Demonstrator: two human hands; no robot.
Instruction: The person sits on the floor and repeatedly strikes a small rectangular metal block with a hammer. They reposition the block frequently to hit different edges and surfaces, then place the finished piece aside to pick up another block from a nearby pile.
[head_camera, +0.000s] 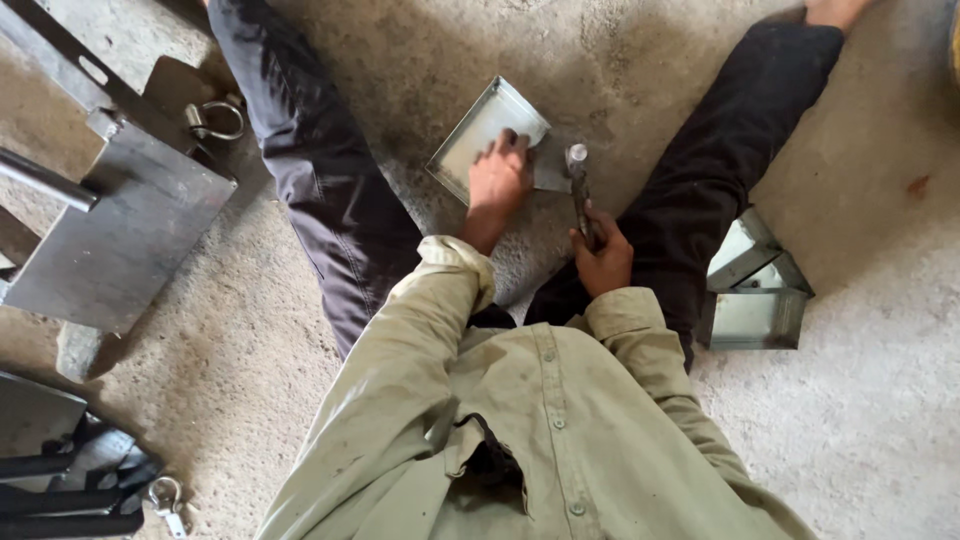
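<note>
I sit on a concrete floor with my legs spread. My left hand (499, 178) presses flat on a shallow sheet-metal tray (478, 130) lying between my legs. My right hand (602, 256) grips the handle of a hammer (579, 190), whose head rests at the tray's right edge. The tray has low folded rims and lies tilted diagonally.
Two folded sheet-metal boxes (755, 295) lie by my right leg. A large steel plate with a bar (120, 225) stands at the left, with a padlock (215, 120) behind it. Dark metal parts (60, 470) and a shackle (167, 500) lie at bottom left.
</note>
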